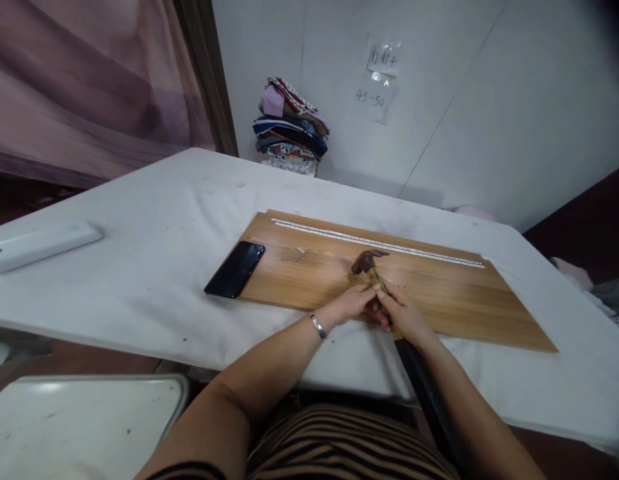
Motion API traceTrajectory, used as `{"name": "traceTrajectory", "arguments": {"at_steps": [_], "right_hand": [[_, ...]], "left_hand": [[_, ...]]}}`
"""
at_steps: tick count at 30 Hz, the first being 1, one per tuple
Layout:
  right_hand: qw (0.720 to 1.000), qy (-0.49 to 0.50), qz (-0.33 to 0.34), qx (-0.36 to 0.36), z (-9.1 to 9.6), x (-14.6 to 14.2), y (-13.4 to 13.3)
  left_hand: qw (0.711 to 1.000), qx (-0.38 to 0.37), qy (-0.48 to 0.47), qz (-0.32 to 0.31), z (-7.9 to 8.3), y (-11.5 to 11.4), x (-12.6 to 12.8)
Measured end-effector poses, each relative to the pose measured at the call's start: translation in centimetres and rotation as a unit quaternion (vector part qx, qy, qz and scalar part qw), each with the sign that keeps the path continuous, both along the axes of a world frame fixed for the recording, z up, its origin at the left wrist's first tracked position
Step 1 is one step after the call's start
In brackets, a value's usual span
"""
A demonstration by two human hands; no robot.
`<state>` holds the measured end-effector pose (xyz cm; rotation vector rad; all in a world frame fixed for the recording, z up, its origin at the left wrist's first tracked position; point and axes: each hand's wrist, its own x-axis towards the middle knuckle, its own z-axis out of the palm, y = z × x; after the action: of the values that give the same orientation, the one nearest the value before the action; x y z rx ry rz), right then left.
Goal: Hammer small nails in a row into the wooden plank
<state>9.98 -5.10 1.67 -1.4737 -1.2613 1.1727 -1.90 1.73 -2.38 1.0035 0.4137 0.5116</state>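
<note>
A long wooden board [454,300] lies on the white table [154,267]. My right hand [406,313] is closed around the handle of a claw hammer [369,261], high up near its head, which hovers just over the board. My left hand [352,303] rests on the board's near edge beside the right hand, fingers pinched together; what they hold is hidden. A silver bracelet sits on my left wrist. A few loose nails [295,253] lie on the board to the left. A pale strip [379,243] runs along the board's far side.
A black phone [235,269] lies half on the board's left end. A white flat object [39,245] sits at the table's left. Folded clothes [290,127] are stacked against the back wall. A white chair seat [79,420] is at lower left.
</note>
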Motion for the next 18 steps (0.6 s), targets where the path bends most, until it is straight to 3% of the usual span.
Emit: {"name": "traceTrajectory", "arguments": {"at_steps": [18], "right_hand": [[1.0, 0.003, 0.003, 0.002, 0.08, -0.07, -0.02]], "left_hand": [[1.0, -0.011, -0.015, -0.021, -0.17, 0.01, 0.02]]}}
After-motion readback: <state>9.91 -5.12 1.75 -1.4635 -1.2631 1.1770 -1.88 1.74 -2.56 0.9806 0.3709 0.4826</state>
